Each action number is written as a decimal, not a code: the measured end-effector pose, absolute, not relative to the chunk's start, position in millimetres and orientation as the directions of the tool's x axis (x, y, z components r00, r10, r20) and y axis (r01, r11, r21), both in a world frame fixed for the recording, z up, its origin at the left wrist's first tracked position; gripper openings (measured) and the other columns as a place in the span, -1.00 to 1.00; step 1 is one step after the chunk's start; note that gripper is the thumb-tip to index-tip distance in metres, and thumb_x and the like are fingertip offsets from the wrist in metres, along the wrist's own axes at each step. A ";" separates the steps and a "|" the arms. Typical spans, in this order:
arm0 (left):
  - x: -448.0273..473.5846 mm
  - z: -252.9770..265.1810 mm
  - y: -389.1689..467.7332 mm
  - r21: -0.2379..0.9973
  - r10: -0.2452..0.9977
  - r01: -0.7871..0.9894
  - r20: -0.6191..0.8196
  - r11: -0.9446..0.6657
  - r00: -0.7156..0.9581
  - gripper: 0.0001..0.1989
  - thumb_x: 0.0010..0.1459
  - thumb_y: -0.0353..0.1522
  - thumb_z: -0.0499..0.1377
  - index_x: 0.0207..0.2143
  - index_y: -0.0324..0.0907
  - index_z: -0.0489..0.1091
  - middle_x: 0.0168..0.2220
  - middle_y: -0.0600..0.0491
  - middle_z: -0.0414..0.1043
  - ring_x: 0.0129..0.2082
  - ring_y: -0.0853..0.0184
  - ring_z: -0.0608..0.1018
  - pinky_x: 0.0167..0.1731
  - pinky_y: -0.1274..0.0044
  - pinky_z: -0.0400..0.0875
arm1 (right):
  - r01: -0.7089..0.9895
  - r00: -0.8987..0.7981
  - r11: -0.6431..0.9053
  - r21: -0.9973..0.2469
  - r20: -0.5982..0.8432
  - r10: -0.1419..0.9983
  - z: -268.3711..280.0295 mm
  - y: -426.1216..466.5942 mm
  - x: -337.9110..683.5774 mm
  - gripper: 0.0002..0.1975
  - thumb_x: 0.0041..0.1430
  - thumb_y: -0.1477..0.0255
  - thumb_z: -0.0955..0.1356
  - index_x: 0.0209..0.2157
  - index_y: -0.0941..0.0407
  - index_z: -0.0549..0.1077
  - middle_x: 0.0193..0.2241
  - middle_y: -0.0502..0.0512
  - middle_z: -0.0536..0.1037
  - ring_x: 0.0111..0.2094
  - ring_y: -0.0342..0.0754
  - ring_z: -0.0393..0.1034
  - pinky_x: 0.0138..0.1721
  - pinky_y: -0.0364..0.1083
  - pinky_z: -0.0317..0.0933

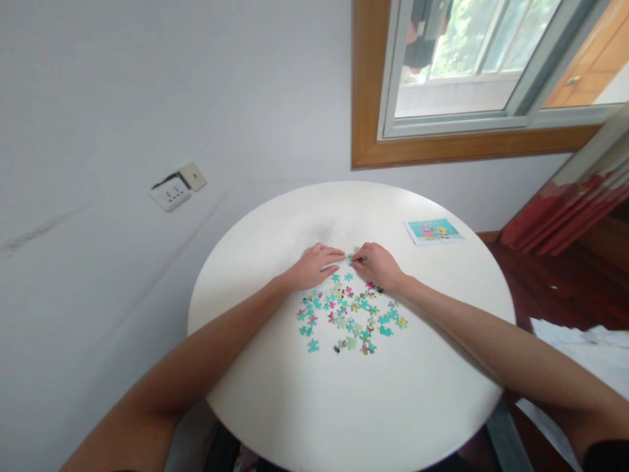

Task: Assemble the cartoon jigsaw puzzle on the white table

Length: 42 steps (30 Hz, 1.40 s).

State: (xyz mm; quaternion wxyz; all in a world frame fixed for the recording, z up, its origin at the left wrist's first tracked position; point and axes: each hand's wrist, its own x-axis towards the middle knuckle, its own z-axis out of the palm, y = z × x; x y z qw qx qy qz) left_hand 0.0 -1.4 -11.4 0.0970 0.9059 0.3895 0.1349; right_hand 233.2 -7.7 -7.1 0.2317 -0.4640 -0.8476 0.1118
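Note:
My left hand [314, 266] rests on the far half of the table, palm down, its fingers stretched out and the thumb apart. Its fingertips reach the edge of a small group of teal jigsaw pieces [348, 260]. From the other side my right hand [379, 265] meets the same group, with fingers curled and pinched on a jigsaw piece [364, 260]; most of that piece is hidden. Nearer to me, many loose jigsaw pieces [343, 320] in teal, pink, yellow and pale green lie scattered between my forearms.
The pieces lie on a round white table [299, 413] set against a wall. A colourful picture card [433, 231] is at the back right. Beyond are a wall socket [170, 193], a wood-framed window [366, 154] and a red curtain [538, 226]. White sheets [590, 354] sit at the right.

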 end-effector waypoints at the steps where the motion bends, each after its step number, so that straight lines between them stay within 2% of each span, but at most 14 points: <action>1: 0.0 -11.1 -1.6 0.282 0.731 0.678 0.170 -0.679 0.661 -0.63 0.35 -0.23 0.01 0.16 0.01 0.36 0.18 0.07 0.36 0.10 0.15 0.31 0.11 0.22 0.14 | 0.735 -0.462 0.544 -0.405 0.289 0.839 -7.3 -7.8 233.3 -0.83 0.18 0.42 0.37 -0.26 0.10 0.63 -0.29 0.13 0.57 -0.20 0.00 0.38 -0.12 -0.10 0.19; 7: 1.7 -8.1 -4.1 0.268 0.709 0.658 0.210 -0.704 0.673 -0.62 0.36 -0.24 -0.01 0.18 0.04 0.34 0.19 0.04 0.33 0.14 0.17 0.30 0.16 0.22 0.14 | 0.723 -0.459 0.556 -0.410 0.316 0.830 -6.5 -7.8 234.8 -0.83 0.19 0.42 0.37 -0.24 0.11 0.62 -0.29 0.15 0.55 -0.20 0.01 0.36 -0.13 -0.09 0.20; 11: 3.5 -5.7 -7.2 0.245 0.697 0.652 0.246 -0.717 0.674 -0.63 0.36 -0.25 -0.02 0.15 0.07 0.37 0.22 0.02 0.26 0.19 0.16 0.25 0.19 0.20 0.12 | 0.725 -0.442 0.556 -0.406 0.343 0.829 -5.1 -5.1 239.4 -0.78 0.17 0.55 0.33 -0.22 0.11 0.61 -0.27 0.15 0.54 -0.18 0.01 0.35 -0.11 -0.08 0.19; 15: 3.8 -4.4 -9.2 0.239 0.689 0.647 0.241 -0.724 0.683 -0.65 0.35 -0.21 0.00 0.12 0.12 0.40 0.23 0.01 0.22 0.20 0.12 0.23 0.19 0.14 0.11 | 0.710 -0.476 0.578 -0.403 0.331 0.815 -6.6 -3.6 242.8 -0.68 0.11 0.65 0.31 -0.22 0.09 0.63 -0.25 0.15 0.53 -0.16 0.01 0.34 -0.09 -0.09 0.19; 23: 4.5 -5.1 -10.8 0.214 0.703 0.669 0.209 -0.712 0.680 -0.64 0.35 -0.15 -0.01 0.11 0.11 0.41 0.25 0.00 0.19 0.21 0.12 0.20 0.18 0.14 0.12 | 0.685 -0.538 0.628 -0.370 0.324 0.778 -9.8 -3.3 242.0 -0.64 0.10 0.67 0.28 -0.23 0.06 0.65 -0.28 0.16 0.53 -0.18 0.02 0.32 -0.09 -0.08 0.19; 31: 6.8 -1.7 -12.7 0.227 0.725 0.689 0.213 -0.689 0.655 -0.59 0.38 -0.15 -0.07 0.20 0.13 0.30 0.25 0.02 0.18 0.20 0.11 0.19 0.18 0.14 0.10 | 0.732 -0.333 0.507 -0.455 0.410 0.849 -5.1 8.0 250.7 -0.69 0.11 0.67 0.26 -0.29 0.17 0.61 -0.33 0.15 0.54 -0.26 -0.03 0.35 -0.11 -0.08 0.18; 36: 7.0 -2.5 -13.6 0.205 0.718 0.688 0.185 -0.696 0.671 -0.61 0.38 -0.13 -0.09 0.19 0.23 0.29 0.27 0.05 0.13 0.21 0.09 0.17 0.17 0.12 0.09 | 0.720 -0.333 0.499 -0.483 0.390 0.858 -5.2 9.7 253.1 -0.70 0.08 0.66 0.26 -0.31 0.17 0.61 -0.34 0.14 0.56 -0.31 -0.06 0.36 -0.14 -0.10 0.18; 42: 6.6 -4.9 -12.9 0.210 0.719 0.689 0.166 -0.694 0.674 -0.61 0.37 -0.12 -0.08 0.18 0.24 0.30 0.29 0.04 0.09 0.23 0.07 0.16 0.17 0.10 0.07 | 0.701 -0.342 0.516 -0.492 0.404 0.848 -6.6 8.5 252.7 -0.70 0.08 0.65 0.26 -0.31 0.17 0.61 -0.34 0.14 0.57 -0.29 -0.05 0.38 -0.14 -0.09 0.19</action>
